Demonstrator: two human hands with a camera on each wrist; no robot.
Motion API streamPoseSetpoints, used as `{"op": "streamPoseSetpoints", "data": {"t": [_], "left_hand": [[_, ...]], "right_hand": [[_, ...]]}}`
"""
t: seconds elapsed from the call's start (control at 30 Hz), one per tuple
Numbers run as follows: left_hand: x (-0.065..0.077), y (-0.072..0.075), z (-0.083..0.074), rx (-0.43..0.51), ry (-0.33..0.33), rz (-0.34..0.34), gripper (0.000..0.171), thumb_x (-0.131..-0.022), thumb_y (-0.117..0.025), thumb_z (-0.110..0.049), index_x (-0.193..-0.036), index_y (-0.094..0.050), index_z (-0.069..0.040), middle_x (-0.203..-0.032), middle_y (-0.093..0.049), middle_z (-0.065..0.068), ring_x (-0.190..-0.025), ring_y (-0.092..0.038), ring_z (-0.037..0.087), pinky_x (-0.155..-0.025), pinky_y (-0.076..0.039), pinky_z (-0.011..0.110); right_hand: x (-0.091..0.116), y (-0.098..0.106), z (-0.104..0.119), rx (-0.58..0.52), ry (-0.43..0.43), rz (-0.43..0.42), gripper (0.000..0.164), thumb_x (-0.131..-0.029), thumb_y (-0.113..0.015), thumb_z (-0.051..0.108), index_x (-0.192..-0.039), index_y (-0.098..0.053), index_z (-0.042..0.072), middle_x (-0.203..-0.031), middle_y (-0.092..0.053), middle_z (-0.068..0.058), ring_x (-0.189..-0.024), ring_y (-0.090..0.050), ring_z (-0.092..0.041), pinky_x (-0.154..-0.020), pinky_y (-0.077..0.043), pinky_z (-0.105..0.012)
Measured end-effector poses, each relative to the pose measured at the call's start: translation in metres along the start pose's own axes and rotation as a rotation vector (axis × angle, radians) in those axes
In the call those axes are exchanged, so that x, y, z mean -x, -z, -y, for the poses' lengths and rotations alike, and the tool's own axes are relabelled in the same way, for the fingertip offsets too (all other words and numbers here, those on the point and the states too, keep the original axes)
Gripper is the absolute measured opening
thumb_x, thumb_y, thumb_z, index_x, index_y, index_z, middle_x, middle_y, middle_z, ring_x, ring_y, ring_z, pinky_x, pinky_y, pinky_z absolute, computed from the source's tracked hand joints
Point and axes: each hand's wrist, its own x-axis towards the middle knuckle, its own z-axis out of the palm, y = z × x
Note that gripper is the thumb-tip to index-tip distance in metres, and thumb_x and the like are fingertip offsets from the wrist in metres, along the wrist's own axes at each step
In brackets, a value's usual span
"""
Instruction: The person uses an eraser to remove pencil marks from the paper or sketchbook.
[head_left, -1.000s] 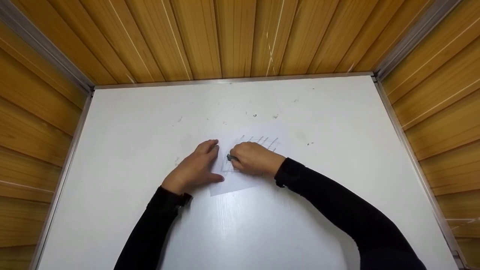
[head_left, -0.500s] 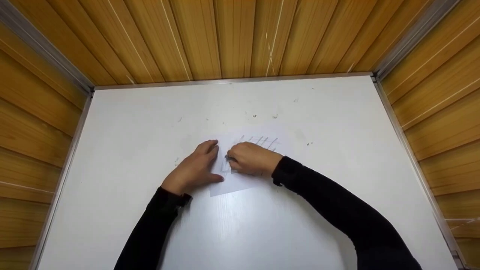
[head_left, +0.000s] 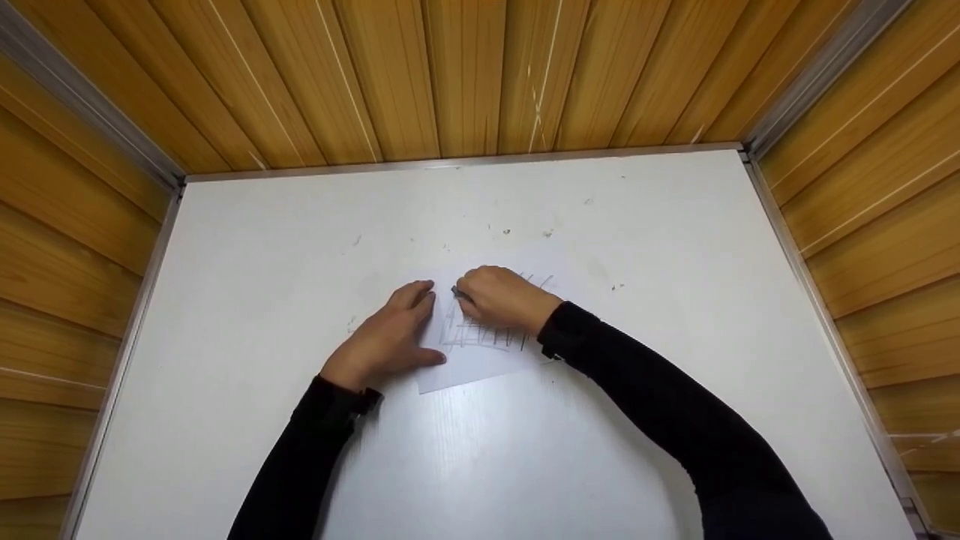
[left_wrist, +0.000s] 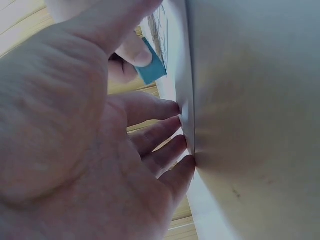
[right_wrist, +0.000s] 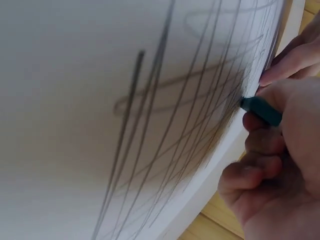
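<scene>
A white sheet of paper (head_left: 480, 369) covered in pencil lines (right_wrist: 200, 80) lies flat on the table. My right hand (head_left: 504, 298) pinches a small teal eraser (left_wrist: 153, 69) between thumb and curled fingers. In the right wrist view, the eraser's (right_wrist: 261, 109) narrow end is right at the pencilled surface. On the paper's left part, my left hand (head_left: 386, 334) rests with thumb and fingers spread, fingertips (left_wrist: 175, 146) down at the sheet. Part of the drawing is hidden beneath my right hand and wrist.
The white table (head_left: 262, 247) carries several small dark specks or crumbs (head_left: 548, 233) beyond the paper. Wood-patterned panels (head_left: 465, 75) wall in the back and both sides, with metal edging along the tabletop.
My right hand has moved with the eraser away from me along the sheet's left part, uncovering lines near the drawing's lower edge. My left hand stays in place.
</scene>
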Motion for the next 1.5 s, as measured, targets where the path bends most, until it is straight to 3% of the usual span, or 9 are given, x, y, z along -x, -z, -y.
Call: {"op": "streamPoseSetpoints", "data": {"t": [0.23, 0.5, 0.6, 0.77, 0.83, 1.1, 1.17, 1.37, 1.5], "left_hand": [[0.002, 0.000, 0.000, 0.001, -0.003, 0.002, 0.109, -0.089, -0.093, -0.044, -0.170, -0.037, 0.002, -0.183, -0.026, 0.014, -0.171, -0.026, 0.032, -0.133, -0.039, 0.048], [0.000, -0.001, -0.001, 0.015, -0.018, -0.003, 0.109, -0.089, -0.092, -0.044, -0.171, -0.037, 0.000, -0.183, -0.026, 0.011, -0.171, -0.027, 0.030, -0.132, -0.042, 0.047], [0.000, -0.001, 0.000, 0.015, -0.017, 0.006, 0.109, -0.089, -0.092, -0.046, -0.171, -0.036, 0.001, -0.183, -0.026, 0.011, -0.172, -0.026, 0.030, -0.132, -0.041, 0.047], [0.000, -0.002, 0.002, -0.003, -0.017, 0.004, 0.109, -0.089, -0.092, -0.045, -0.171, -0.036, 0.002, -0.183, -0.026, 0.014, -0.172, -0.025, 0.032, -0.133, -0.040, 0.047], [0.001, -0.002, 0.002, -0.006, -0.014, 0.000, 0.109, -0.089, -0.092, -0.045, -0.171, -0.036, 0.002, -0.183, -0.026, 0.014, -0.172, -0.025, 0.032, -0.133, -0.040, 0.047], [0.000, -0.003, -0.001, -0.004, -0.017, -0.001, 0.108, -0.089, -0.092, -0.046, -0.171, -0.037, 0.001, -0.183, -0.027, 0.013, -0.171, -0.027, 0.031, -0.132, -0.041, 0.047], [0.000, -0.003, -0.001, -0.010, -0.019, -0.002, 0.108, -0.090, -0.091, -0.047, -0.170, -0.038, 0.001, -0.182, -0.028, 0.012, -0.171, -0.028, 0.030, -0.132, -0.041, 0.046], [0.000, -0.002, 0.002, -0.014, -0.026, -0.006, 0.109, -0.089, -0.092, -0.047, -0.170, -0.037, 0.002, -0.182, -0.028, 0.013, -0.171, -0.027, 0.031, -0.133, -0.040, 0.047], [0.001, -0.001, 0.003, -0.016, -0.042, -0.013, 0.108, -0.089, -0.092, -0.046, -0.170, -0.038, 0.002, -0.182, -0.029, 0.012, -0.171, -0.027, 0.030, -0.132, -0.040, 0.047]], "right_hand": [[0.017, -0.002, 0.019, -0.036, 0.136, 0.107, 0.019, -0.107, -0.059, 0.017, -0.101, -0.072, 0.004, -0.094, -0.074, -0.010, -0.087, -0.069, -0.025, -0.091, -0.062, -0.045], [0.003, 0.005, 0.004, 0.073, -0.042, -0.016, 0.022, -0.110, -0.058, 0.017, -0.098, -0.072, 0.004, -0.092, -0.073, -0.010, -0.088, -0.070, -0.028, -0.084, -0.061, -0.046], [0.004, 0.003, 0.004, 0.048, -0.002, 0.016, 0.022, -0.110, -0.057, 0.017, -0.100, -0.072, 0.004, -0.093, -0.073, -0.010, -0.090, -0.070, -0.027, -0.088, -0.061, -0.045], [0.013, 0.000, 0.015, -0.031, 0.133, 0.157, 0.019, -0.107, -0.058, 0.016, -0.102, -0.072, 0.003, -0.094, -0.074, -0.010, -0.089, -0.068, -0.026, -0.094, -0.061, -0.045], [0.014, 0.001, 0.019, -0.028, 0.131, 0.157, 0.019, -0.107, -0.059, 0.015, -0.101, -0.072, 0.003, -0.093, -0.074, -0.010, -0.087, -0.068, -0.026, -0.091, -0.062, -0.046], [0.001, 0.003, 0.007, 0.065, -0.010, 0.011, 0.022, -0.111, -0.057, 0.015, -0.100, -0.073, 0.005, -0.093, -0.074, -0.010, -0.090, -0.071, -0.028, -0.086, -0.061, -0.045], [0.001, 0.002, 0.008, 0.063, 0.003, 0.013, 0.021, -0.111, -0.057, 0.015, -0.101, -0.073, 0.005, -0.093, -0.074, -0.010, -0.091, -0.071, -0.028, -0.088, -0.061, -0.045], [0.014, -0.002, 0.023, 0.002, 0.150, 0.135, 0.019, -0.108, -0.060, 0.015, -0.103, -0.074, 0.004, -0.096, -0.077, -0.010, -0.090, -0.072, -0.026, -0.092, -0.062, -0.045], [0.013, -0.001, 0.024, 0.036, 0.125, 0.095, 0.018, -0.106, -0.062, 0.014, -0.103, -0.076, 0.003, -0.095, -0.077, -0.011, -0.088, -0.073, -0.028, -0.086, -0.063, -0.045]]}}
